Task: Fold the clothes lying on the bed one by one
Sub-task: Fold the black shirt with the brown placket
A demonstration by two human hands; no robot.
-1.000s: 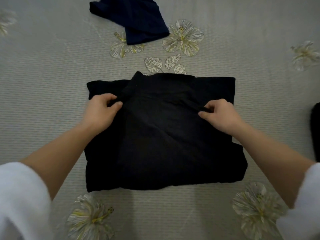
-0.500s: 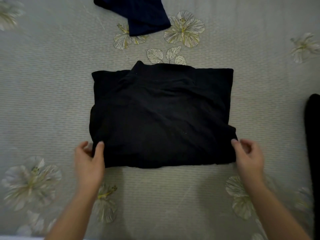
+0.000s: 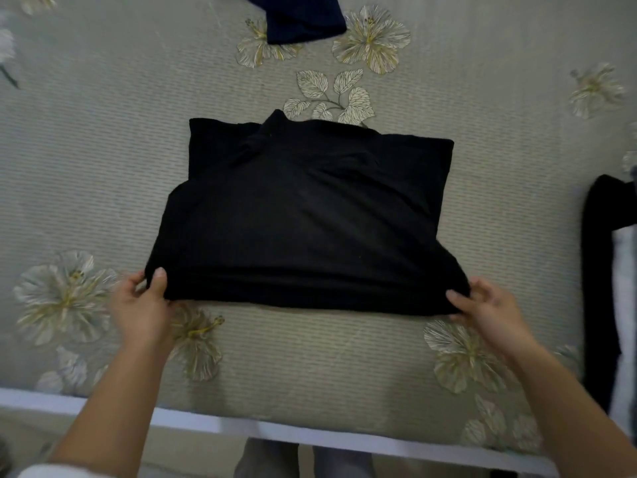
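The near corners of the folded black garment [image 3: 310, 219] are pinched, one by the left hand [image 3: 141, 307], thumb on top, the other by the right hand [image 3: 491, 313]. The garment is laid on the flowered bed cover [image 3: 103, 150] beyond the hands. Farther beyond, a navy garment [image 3: 303, 22] is seen

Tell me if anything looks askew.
The black garment is folded unevenly: its left edge steps inward halfway up and a nub pokes past its far edge. Left hand and right hand pinch its near corners.
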